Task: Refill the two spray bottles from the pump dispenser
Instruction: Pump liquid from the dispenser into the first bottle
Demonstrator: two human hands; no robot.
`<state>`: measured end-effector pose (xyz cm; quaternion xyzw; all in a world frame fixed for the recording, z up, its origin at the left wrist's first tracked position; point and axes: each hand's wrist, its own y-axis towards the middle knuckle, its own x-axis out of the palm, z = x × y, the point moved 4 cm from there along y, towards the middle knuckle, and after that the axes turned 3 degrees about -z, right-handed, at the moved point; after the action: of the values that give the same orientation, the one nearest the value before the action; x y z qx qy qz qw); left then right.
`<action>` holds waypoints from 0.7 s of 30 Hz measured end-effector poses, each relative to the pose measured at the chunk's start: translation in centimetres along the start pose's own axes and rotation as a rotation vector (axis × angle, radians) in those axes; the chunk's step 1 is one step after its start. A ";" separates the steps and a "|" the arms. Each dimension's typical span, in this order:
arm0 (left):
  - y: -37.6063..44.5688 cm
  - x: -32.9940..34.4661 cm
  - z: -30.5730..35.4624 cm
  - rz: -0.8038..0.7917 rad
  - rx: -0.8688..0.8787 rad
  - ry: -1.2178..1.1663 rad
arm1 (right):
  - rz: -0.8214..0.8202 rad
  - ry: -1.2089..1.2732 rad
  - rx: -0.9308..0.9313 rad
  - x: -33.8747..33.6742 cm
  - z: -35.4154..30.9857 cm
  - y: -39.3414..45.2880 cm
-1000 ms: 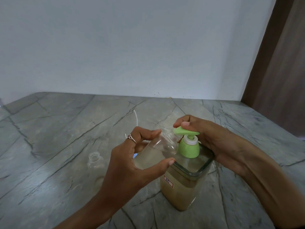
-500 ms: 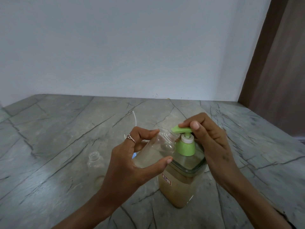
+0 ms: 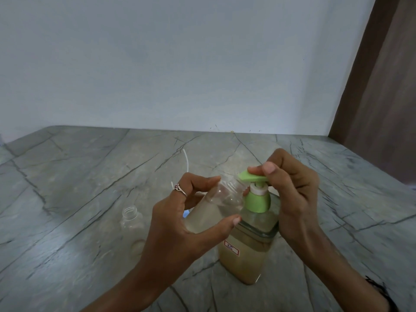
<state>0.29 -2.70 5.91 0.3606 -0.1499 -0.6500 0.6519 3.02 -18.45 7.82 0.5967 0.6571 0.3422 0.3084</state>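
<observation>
Left of dispenser (image 3: 247, 251): uncapped empty bottle (image 3: 132, 224), white tube (image 3: 186, 162).

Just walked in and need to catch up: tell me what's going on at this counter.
A person is refilling a clear spray bottle from a green-topped pump dispenser of yellowish liquid. The left hand holds the bottle tilted, its open neck right at the green nozzle. The right hand has its fingers on the pump head. The held bottle already has liquid in it. A second bottle, uncapped, stands on the stone counter to the left, and a thin white tube lies behind the hands.
</observation>
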 end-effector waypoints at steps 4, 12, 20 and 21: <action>0.1 0.0 0.1 0.003 -0.002 0.002 | 0.002 0.007 -0.008 0.0 0.2 -0.1; 0.0 -0.1 -0.2 0.003 -0.004 -0.018 | -0.093 -0.048 -0.007 -0.4 0.6 -1.4; 0.0 -0.1 -0.2 0.003 -0.007 -0.012 | -0.026 -0.037 -0.052 -0.3 0.4 -1.1; 0.0 -0.1 -0.1 0.002 -0.006 -0.007 | -0.026 -0.042 -0.055 -0.4 0.5 -1.0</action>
<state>0.35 -2.56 5.83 0.3561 -0.1505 -0.6511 0.6531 2.84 -18.86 6.70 0.5863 0.6486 0.3435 0.3428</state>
